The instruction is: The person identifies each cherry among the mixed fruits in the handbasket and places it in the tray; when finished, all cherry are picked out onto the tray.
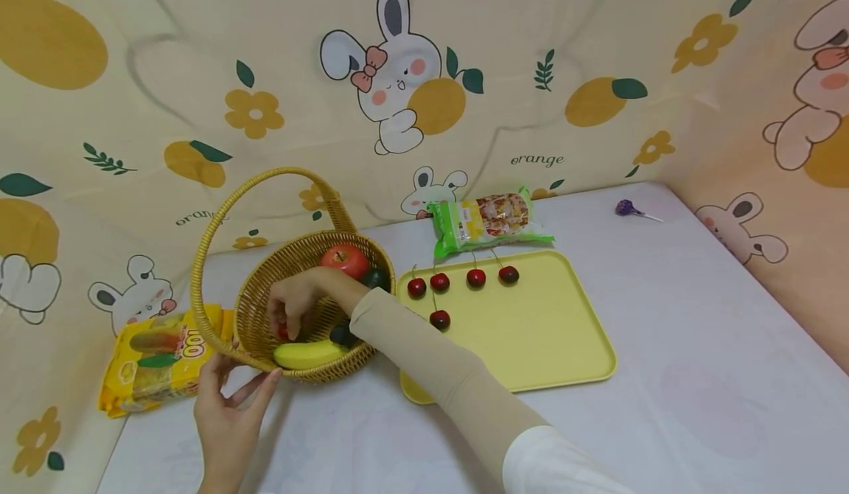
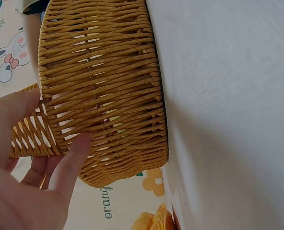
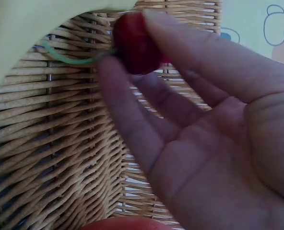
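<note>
A wicker basket (image 1: 255, 310) with a tall handle stands left of the middle of the table. My left hand (image 1: 228, 416) grips its near side where the handle joins, thumb and fingers on the weave (image 2: 103, 86). Inside the basket, my right hand (image 1: 298, 295) pinches a dark red cherry (image 3: 136, 44) with a green stem between thumb and fingers. Beside that hand lie a banana (image 1: 308, 355), a round red fruit (image 1: 345, 259), a dark green fruit (image 1: 376, 279) and a black item partly hidden by my sleeve. Several cherries (image 1: 475, 279) rest on a yellow tray (image 1: 557, 332).
Behind the tray lies a green and clear snack bag (image 1: 494, 221). Far right is a purple lollipop (image 1: 625, 207). A yellow snack package (image 1: 155, 361) sits left of the basket. A printed cloth (image 1: 517, 51) hangs along the table's back edge.
</note>
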Tool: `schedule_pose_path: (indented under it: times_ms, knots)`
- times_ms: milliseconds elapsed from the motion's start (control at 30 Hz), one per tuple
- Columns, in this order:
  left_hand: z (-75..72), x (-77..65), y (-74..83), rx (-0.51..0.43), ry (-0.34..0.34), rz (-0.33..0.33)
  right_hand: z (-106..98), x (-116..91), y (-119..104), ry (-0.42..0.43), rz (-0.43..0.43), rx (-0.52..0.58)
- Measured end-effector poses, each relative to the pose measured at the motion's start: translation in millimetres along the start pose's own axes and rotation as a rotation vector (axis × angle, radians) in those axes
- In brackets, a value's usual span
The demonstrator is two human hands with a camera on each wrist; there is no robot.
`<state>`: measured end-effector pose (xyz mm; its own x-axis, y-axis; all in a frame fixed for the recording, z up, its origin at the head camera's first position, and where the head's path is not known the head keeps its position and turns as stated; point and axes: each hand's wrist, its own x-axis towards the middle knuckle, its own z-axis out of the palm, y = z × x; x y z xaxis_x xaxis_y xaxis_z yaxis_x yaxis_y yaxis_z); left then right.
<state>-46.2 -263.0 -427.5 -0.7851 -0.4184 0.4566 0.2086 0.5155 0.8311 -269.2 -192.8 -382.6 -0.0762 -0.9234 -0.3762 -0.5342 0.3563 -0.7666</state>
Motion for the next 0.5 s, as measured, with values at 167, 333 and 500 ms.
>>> schedule_pose_path:
  times_ms: [167,333,500]
  knots:
    - [1.1,0.4,-0.1,-0.007,0.0,-0.004,-4.7,-2.9,-3.9,0.089,-0.072,0.073]
    - [1.6,-0.5,0.1,-0.008,0.006,0.01,-9.5,-14.5,-8.3,0.158,-0.113,0.195]
    - [0.3,-0.7,0.5,-0.009,0.003,0.003,-26.2,-37.6,-11.1,0.286,-0.181,0.275]
